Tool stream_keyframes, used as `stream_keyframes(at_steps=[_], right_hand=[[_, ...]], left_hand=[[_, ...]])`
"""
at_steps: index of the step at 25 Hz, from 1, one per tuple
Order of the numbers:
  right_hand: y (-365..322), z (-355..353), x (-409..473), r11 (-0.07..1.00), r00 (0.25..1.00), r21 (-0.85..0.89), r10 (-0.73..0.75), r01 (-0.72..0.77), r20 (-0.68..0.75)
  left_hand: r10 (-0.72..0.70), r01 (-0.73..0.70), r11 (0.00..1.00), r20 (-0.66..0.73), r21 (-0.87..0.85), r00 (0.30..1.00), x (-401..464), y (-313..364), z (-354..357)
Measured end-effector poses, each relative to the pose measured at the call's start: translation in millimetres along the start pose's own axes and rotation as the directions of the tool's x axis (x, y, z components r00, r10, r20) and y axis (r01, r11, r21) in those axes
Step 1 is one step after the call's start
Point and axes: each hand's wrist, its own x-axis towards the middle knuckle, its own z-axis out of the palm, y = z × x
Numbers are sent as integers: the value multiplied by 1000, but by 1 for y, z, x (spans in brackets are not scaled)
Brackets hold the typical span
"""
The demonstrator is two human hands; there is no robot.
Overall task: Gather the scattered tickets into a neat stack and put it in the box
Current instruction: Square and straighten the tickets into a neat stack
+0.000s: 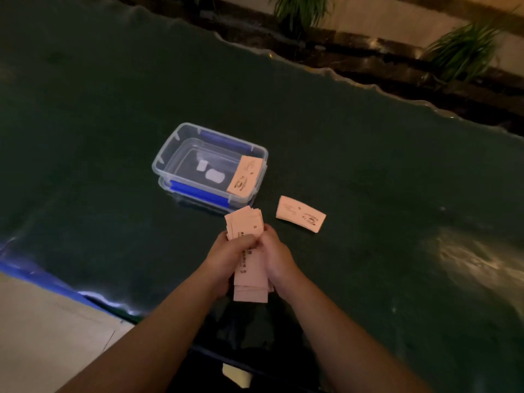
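Both hands hold an uneven bundle of pale pink tickets [249,272] above the dark green table. My left hand [229,255] grips its left side and my right hand [276,256] its right side; ticket ends stick out above and below the fingers. Another small pile of pink tickets [300,213] lies flat on the table just right of the hands. The clear plastic box [167,158] with blue clips stands open beyond the hands. One pink ticket [245,174] leans inside the box at its right end.
The table [368,165] has a wavy clear-edged cover along its far side. Potted plants [465,49] stand on the floor beyond it. A pale scrap [236,374] lies below the near edge, and light flooring [42,330] shows at bottom left.
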Motion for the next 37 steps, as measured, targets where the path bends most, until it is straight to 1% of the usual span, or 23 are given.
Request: stream_keyframes(at_steps=[2,4,5,7,10,12,13,14,16,18,20,24,28,31,35,37], right_hand=[[-7,-26,-5,1000,1000,-2,-18,18,-11],[-11,-50,-7,998,998,43,-49,51,-43],[-13,-62,-8,994,996,85,-58,64,-74],[-15,-84,-7,964,992,256,-42,71,-117],[-14,-106,-11,825,991,556,-31,97,-128],[-10,-112,-12,713,986,686,-43,141,-158],[-8,-112,-11,674,982,718,-72,175,-172],[-7,-110,-10,658,977,723,-108,209,-185],[-8,-107,-4,683,965,684,-144,256,-218],[-11,-108,5,730,958,633,-103,256,-269],[-16,-117,13,774,957,591,-64,226,-283],[-30,-142,22,852,976,507,-20,129,-215],[-40,-155,43,910,973,414,78,19,-216],[-42,-159,64,943,968,331,104,-23,-230],[-33,-161,87,966,957,249,142,-77,-254],[-23,-161,95,970,942,215,178,-118,-286]], left_hand=[[-19,20,1000,70,-11,997,-2,5,20],[-47,53,998,135,-39,990,-1,13,39],[-55,66,996,166,-57,985,1,16,49],[-45,65,993,197,-100,979,7,23,68],[2,42,979,214,-198,977,18,32,94],[35,24,966,224,-257,974,25,35,107],[48,19,958,225,-285,973,28,35,111],[59,12,952,223,-305,973,31,35,114],[73,1,949,223,-315,972,36,34,117],[78,-5,953,231,-302,970,40,34,117],[73,-10,966,237,-258,969,44,38,112],[25,-13,999,288,-46,957,58,53,97],[-18,-19,986,218,166,976,80,62,89],[-37,-13,951,158,308,987,97,63,88],[-78,40,912,77,408,994,113,55,90],[-96,72,867,24,492,995,118,49,91]])
